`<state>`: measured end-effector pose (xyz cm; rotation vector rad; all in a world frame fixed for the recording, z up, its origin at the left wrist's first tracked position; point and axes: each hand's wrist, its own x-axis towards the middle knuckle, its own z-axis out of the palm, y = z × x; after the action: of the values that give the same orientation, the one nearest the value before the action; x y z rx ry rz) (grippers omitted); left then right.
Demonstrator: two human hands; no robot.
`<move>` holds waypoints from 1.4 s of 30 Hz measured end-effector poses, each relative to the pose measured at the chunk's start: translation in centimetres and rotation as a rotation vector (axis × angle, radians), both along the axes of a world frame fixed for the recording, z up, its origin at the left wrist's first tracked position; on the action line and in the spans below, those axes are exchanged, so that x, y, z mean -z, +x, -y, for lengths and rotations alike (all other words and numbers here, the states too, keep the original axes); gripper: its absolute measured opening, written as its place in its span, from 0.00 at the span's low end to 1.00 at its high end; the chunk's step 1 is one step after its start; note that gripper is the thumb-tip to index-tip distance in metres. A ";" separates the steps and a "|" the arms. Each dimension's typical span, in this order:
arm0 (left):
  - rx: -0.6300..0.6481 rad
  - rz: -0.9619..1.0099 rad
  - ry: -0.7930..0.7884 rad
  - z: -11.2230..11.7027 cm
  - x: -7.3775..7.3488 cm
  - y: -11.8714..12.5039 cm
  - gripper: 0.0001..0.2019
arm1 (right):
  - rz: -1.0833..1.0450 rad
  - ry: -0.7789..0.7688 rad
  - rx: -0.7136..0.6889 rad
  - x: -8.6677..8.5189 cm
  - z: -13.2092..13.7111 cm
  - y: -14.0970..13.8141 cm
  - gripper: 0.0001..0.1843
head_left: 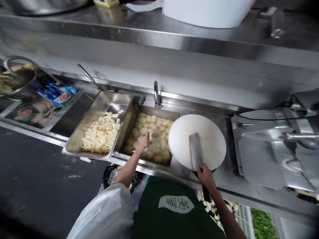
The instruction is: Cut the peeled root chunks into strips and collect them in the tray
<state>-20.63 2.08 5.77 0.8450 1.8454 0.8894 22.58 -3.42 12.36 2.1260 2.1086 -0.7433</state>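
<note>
My left hand reaches into a steel tray of water holding several peeled potatoes; its fingers are curled round one potato at the water's surface. My right hand grips the handle of a cleaver, whose blade lies flat on a round white cutting board to the right of the potato tray. A second steel tray to the left holds cut potato strips.
A faucet stands behind the potato tray. A ladle handle leans at the strip tray. A metal slicing machine sits at the right. Packets and a pot lie at the left. Greens lie in a crate below.
</note>
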 end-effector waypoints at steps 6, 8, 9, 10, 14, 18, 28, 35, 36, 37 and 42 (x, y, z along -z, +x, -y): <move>0.202 -0.247 0.202 -2.4 -4.5 5.9 0.36 | -0.007 -0.047 -0.006 -0.3 -0.2 -0.2 0.10; 0.339 -0.068 0.317 -3.8 -5.6 9.6 0.36 | -0.024 -0.077 0.004 -0.6 -0.5 -0.3 0.10; 0.410 0.024 0.337 -4.4 -5.8 11.5 0.36 | -0.027 -0.095 0.006 -0.9 -0.6 -0.2 0.10; 0.483 0.100 0.323 -4.9 -5.9 13.5 0.36 | -0.027 -0.114 0.008 -1.1 -0.8 -0.1 0.11; 0.609 0.065 0.170 -5.1 -4.5 19.8 0.27 | -0.027 -0.162 -0.018 -2.3 -1.2 0.5 0.12; 0.428 -0.278 0.403 -3.2 -2.7 21.8 0.24 | -0.011 -0.162 -0.049 -3.5 -0.9 0.4 0.13; 0.371 0.040 0.315 -3.1 -3.0 22.9 0.22 | -0.004 -0.190 -0.044 -3.7 -0.5 0.5 0.16; 0.510 -0.399 0.454 -3.7 -3.5 21.9 0.19 | -0.001 -0.218 -0.015 -3.2 -0.5 0.3 0.15; 0.544 -0.425 0.463 -3.5 -3.3 21.9 0.21 | 0.001 -0.218 -0.013 -3.2 -0.5 0.2 0.15; 0.578 -0.445 0.467 -3.3 -3.1 22.0 0.24 | 0.004 -0.219 -0.012 -3.3 -0.6 0.1 0.15; 0.795 -0.401 0.537 -3.1 -2.4 21.5 0.25 | 0.010 -0.240 -0.029 -3.7 -0.5 0.1 0.15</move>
<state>0.88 5.16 8.14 2.0306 1.3589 0.7139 22.64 -2.87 16.04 1.9658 1.9292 -0.9278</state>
